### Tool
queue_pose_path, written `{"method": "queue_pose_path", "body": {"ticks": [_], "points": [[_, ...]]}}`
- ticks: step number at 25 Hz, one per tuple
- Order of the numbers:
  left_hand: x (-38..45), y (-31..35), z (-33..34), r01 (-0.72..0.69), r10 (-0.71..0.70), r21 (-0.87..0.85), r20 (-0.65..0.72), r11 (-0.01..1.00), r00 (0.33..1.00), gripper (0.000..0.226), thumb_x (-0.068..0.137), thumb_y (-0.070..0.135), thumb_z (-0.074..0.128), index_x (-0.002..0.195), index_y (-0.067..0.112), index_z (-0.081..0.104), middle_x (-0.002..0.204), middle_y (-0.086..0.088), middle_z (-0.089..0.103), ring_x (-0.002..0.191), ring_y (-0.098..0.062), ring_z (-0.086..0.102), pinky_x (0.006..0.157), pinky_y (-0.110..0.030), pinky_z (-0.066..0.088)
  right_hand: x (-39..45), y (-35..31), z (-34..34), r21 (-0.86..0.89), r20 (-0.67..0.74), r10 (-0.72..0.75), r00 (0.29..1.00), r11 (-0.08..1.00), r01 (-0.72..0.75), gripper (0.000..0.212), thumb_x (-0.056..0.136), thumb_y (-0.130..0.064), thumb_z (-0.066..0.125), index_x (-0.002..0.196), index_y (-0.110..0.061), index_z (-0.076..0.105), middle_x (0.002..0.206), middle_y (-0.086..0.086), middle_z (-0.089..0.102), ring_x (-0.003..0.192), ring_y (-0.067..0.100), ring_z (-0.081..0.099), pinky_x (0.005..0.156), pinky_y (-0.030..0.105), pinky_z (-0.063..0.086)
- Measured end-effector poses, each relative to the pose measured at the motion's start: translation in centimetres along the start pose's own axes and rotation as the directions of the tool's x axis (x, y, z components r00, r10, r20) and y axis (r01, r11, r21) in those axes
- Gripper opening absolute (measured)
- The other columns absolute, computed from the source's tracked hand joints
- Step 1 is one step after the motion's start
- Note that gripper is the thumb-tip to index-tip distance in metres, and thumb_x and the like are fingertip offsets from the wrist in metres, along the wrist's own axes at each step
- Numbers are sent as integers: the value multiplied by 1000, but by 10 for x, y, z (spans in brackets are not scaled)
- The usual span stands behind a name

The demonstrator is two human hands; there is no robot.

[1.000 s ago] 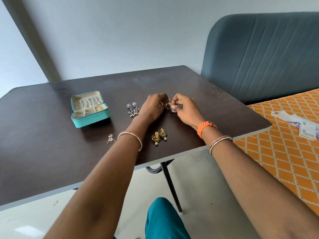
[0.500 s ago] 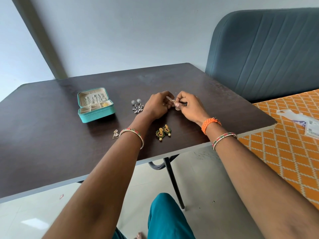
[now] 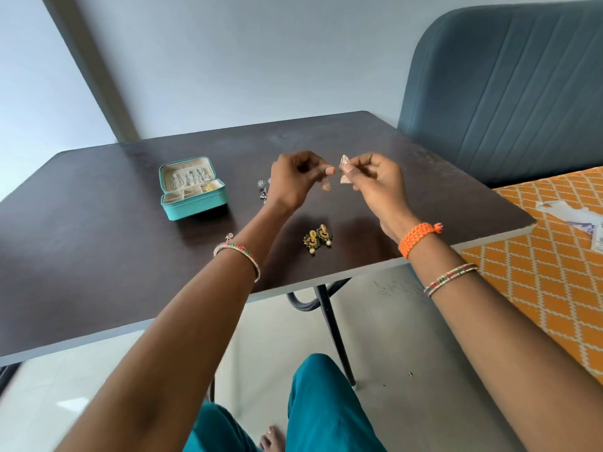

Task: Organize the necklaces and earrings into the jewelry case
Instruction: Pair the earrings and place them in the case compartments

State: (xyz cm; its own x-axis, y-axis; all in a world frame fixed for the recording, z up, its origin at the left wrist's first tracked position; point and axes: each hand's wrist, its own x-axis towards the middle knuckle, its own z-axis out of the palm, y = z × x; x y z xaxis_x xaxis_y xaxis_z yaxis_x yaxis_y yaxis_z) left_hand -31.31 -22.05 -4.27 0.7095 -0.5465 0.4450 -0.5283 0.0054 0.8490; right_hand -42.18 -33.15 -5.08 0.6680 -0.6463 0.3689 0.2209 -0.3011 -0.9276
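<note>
Seen from the head camera, both hands are raised above the dark brown wooden table (image 3: pixel 98 256): the right hand (image 3: pixel 375 181) pinches a pale gold, leaf-shaped metal earring (image 3: pixel 345 161) between thumb and curled fingers, while the left hand (image 3: pixel 293 181) has its fingers curled, thumb and forefinger meeting beside it; whether they grasp anything I cannot tell. The open teal fabric-covered jewelry case (image 3: pixel 192 190), cream-lined with silvery chains inside, sits well left of the hands, and a pair of green-and-gold pearl-drop earrings (image 3: pixel 317 238) lies on the table nearer the person.

Dark table (image 3: pixel 98 256), blue-grey chair (image 3: pixel 509 93)
</note>
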Motion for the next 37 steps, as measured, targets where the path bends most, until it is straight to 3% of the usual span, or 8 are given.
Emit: {"method": "queue_pose_path", "body": {"ticks": [5, 10, 13, 16, 21, 25, 28, 37], "points": [[-17, 31, -15, 7, 2, -300, 29, 954, 1000, 9, 87, 3, 63, 93, 0, 70, 66, 7, 71, 62, -7, 64, 64, -22, 55, -17, -35, 12, 279, 121, 101, 988, 951, -131, 5, 88, -8, 64, 85, -13, 63, 89, 12, 71, 81, 19, 68, 65, 23, 52], [-36, 41, -30, 230, -226, -414, 59, 881, 972, 6, 88, 7, 63, 86, 4, 69, 74, -8, 66, 64, -11, 63, 69, -24, 58, -24, -38, 14, 312, 191, 135, 972, 931, -190, 5, 88, -8, 64, 87, -12, 66, 84, 5, 73, 79, 14, 70, 66, 21, 54], [-43, 29, -26, 345, -377, -346, -27, 873, 926, 6, 86, 10, 67, 83, 5, 68, 73, -10, 63, 65, -15, 60, 60, -20, 57, -24, -19, 12, 86, 177, 218, 960, 968, -236, 7, 87, -15, 67, 82, -20, 66, 88, 0, 73, 87, 11, 67, 61, 21, 47], [-47, 13, -15, 420, -456, -256, -97, 870, 885, 6, 85, 10, 69, 80, 6, 67, 73, -9, 66, 61, -13, 62, 59, -19, 56, -25, -3, 12, -21, 177, 238, 955, 971, -238, 12, 88, -10, 65, 79, -18, 63, 82, -1, 72, 75, 8, 67, 48, 18, 45], [-38, -5, -4, 428, -428, -34, -156, 903, 891, 8, 79, 17, 73, 74, 12, 70, 76, -11, 72, 73, -23, 71, 75, -40, 60, -16, 7, 18, -250, 207, 152, 967, 963, -98, 13, 86, -11, 66, 76, -18, 65, 71, 2, 68, 60, 6, 62, 42, 17, 42], [-33, -3, -2, 441, -426, 130, -131, 888, 895, 7, 84, 20, 68, 78, 16, 70, 75, -7, 71, 73, -22, 71, 74, -40, 60, -6, 13, 20, -342, 181, 159, 971, 935, -89, 7, 84, -18, 70, 81, -11, 71, 64, -1, 62, 56, 6, 54, 37, 13, 36], [-31, -4, -2, 431, -396, 298, -172, 851, 902, 14, 83, 31, 68, 90, 21, 75, 90, -6, 72, 88, -23, 67, 80, -37, 56, -1, 12, 24, -378, 150, 183, 972, 919, -114, 10, 83, -19, 71, 82, -9, 73, 59, -7, 57, 49, 2, 49, 36, 11, 35], [-23, -14, -5, 500, -449, 224, -242, 837, 860, 15, 81, 34, 71, 84, 19, 70, 92, -4, 72, 87, -28, 68, 74, -33, 52, 6, 19, 26, -427, 94, 181, 979, 896, -125, 13, 82, -21, 73, 92, -12, 73, 63, -7, 57, 53, 6, 54, 38, 13, 41]]}}
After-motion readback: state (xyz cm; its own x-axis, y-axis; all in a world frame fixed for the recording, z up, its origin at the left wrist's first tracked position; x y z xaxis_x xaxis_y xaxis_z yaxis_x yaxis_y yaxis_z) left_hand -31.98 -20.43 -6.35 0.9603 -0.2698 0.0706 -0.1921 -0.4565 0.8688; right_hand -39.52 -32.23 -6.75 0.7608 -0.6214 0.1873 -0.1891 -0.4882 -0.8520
